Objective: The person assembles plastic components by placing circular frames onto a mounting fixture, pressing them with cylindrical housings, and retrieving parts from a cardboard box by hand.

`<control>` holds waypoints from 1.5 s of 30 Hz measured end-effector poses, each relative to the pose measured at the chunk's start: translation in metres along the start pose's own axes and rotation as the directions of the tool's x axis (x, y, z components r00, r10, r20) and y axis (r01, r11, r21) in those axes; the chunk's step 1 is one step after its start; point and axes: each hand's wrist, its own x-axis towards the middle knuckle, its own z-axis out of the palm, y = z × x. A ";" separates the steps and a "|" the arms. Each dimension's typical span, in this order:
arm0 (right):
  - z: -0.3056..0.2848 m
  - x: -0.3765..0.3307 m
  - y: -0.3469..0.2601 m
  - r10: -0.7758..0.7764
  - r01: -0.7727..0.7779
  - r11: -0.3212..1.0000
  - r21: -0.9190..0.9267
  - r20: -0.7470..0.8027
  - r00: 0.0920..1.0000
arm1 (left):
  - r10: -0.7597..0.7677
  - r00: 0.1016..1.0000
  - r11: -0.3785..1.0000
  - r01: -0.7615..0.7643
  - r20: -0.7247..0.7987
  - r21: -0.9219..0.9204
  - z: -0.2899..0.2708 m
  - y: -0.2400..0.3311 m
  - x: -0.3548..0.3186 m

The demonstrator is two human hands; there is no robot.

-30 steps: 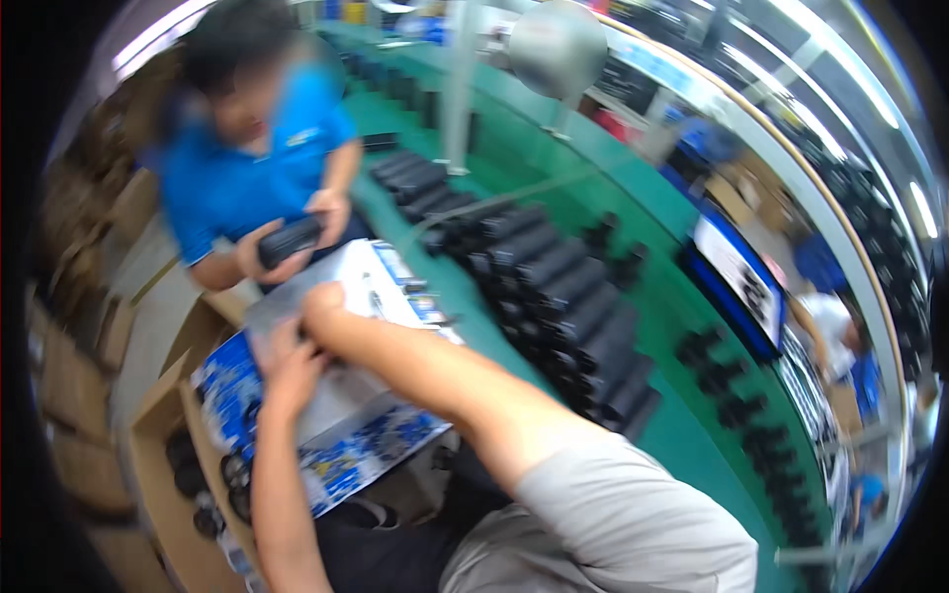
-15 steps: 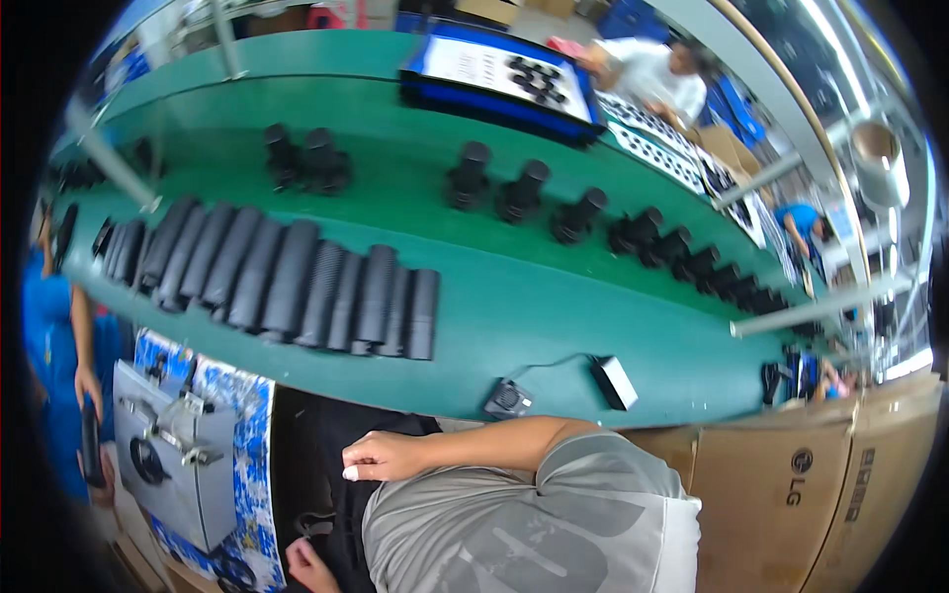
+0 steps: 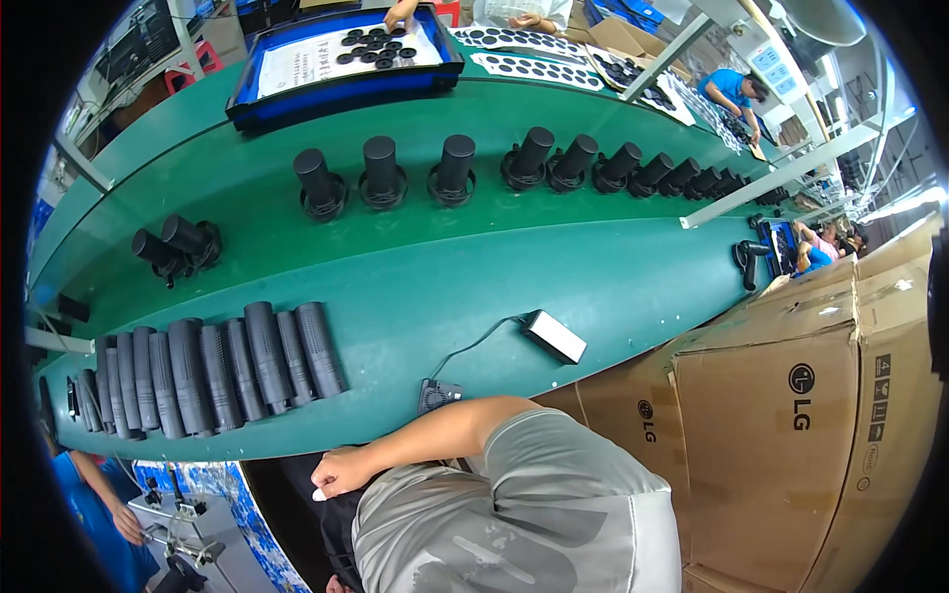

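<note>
My right hand (image 3: 339, 472) lies over my dark trousers (image 3: 304, 486), its forearm bent across my body below the bench edge. Its fingers are curled in, with a white covering at one fingertip, and nothing shows sticking out of them. Only a sliver of my left hand (image 3: 336, 585) appears at the lower edge, its fingers mostly hidden. Nearest to the right hand on the green bench (image 3: 445, 296) is a small grey device with a round grille (image 3: 438, 395). A cable joins it to a white-topped box (image 3: 556, 337). Ribbed dark tubes (image 3: 188, 376) lie in a row at left.
Black cylindrical assemblies (image 3: 380, 173) line the raised strip. Behind stands a blue tray (image 3: 346, 84) with black rings, where a co-worker's hand (image 3: 400, 14) reaches in. Cardboard boxes (image 3: 761, 445) crowd the right. At lower left are a metal fixture (image 3: 193, 529) and a blue-clothed person (image 3: 89, 514).
The view has swung to the right, so the bench and its contents sit further left. My right hand stays curled over my lap. Less of my left hand shows.
</note>
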 end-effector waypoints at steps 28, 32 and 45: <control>-0.067 0.008 -0.267 -0.420 0.573 0.223 0.788 -0.453 0.786 | -0.115 0.993 0.980 0.109 -0.030 -0.169 -0.006 -0.028 0.038; -0.119 -0.012 -0.361 -0.634 0.720 -0.231 0.655 -0.662 0.398 | -0.055 0.956 0.977 -0.008 -0.288 -0.213 -0.016 -0.030 -0.002; -0.060 0.094 -0.346 -0.632 -0.209 -0.119 0.971 0.089 0.770 | 0.226 0.938 0.974 -0.214 -0.263 0.072 0.011 -0.066 -0.013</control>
